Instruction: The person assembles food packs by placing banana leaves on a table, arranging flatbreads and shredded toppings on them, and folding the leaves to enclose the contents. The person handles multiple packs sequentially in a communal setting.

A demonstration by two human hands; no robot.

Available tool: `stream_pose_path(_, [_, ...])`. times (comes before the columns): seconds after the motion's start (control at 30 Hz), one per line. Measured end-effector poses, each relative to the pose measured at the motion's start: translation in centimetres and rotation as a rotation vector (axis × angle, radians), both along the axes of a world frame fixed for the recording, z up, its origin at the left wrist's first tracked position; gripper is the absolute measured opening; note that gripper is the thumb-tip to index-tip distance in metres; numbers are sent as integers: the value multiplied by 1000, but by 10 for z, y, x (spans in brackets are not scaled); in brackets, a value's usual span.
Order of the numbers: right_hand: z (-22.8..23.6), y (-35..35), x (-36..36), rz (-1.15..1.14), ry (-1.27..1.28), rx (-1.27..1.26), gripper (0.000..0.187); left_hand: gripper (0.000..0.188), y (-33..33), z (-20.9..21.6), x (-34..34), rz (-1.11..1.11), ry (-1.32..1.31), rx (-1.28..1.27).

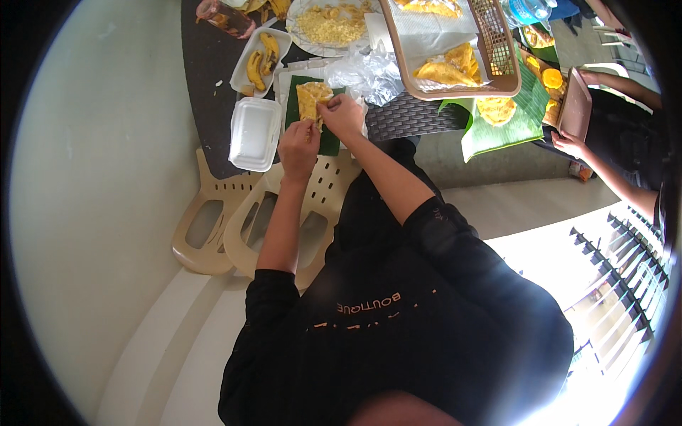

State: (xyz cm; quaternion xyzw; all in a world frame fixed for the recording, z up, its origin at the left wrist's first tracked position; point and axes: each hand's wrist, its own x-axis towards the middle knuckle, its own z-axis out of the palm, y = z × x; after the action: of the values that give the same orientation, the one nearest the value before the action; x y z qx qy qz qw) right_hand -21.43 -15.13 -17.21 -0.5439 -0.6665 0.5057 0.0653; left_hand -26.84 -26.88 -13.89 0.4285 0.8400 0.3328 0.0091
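Observation:
A folded yellow flatbread with a pale filling at its edges lies over a dark green banana leaf piece on the table. My left hand pinches its near edge, the fingers pressed together. From the right, my right hand grips the flatbread's side with bent fingers and thumb. Fingertips partly hide the near part of the bread. Just left of my left hand sits an opened white foam box. A crumpled clear plastic bag lies beyond my right hand.
Ripe bananas fill a foam tray at left. Behind stands a plate of crumbly yellow food. A brown basket holds folded flatbreads on paper. At right, a co-worker holds a brown tray near a large banana leaf. Plastic chairs stand below.

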Motion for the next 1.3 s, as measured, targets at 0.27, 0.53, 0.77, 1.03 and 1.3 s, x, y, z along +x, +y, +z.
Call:
stream_pose_path(0.27, [-10,0,-2,-20,11,15,31,12,3,0,5,-90,76,-44])
stream_pose_path(0.53, [-10,2,-2,-40,57,-75,31,10,5,-5,5,-119,95,-123])
stream_pose_path(0.77, [-13,3,-1,-99,42,-152,27,16,7,-4,6,-143,188,-223])
stream_pose_path(1.03, [-10,0,12,-16,152,-134,21,28,-5,-12,6,-213,218,-284])
stream_pose_path(1.3, [-14,0,13,-33,165,-170,21,27,-9,-2,0,-234,133,-185])
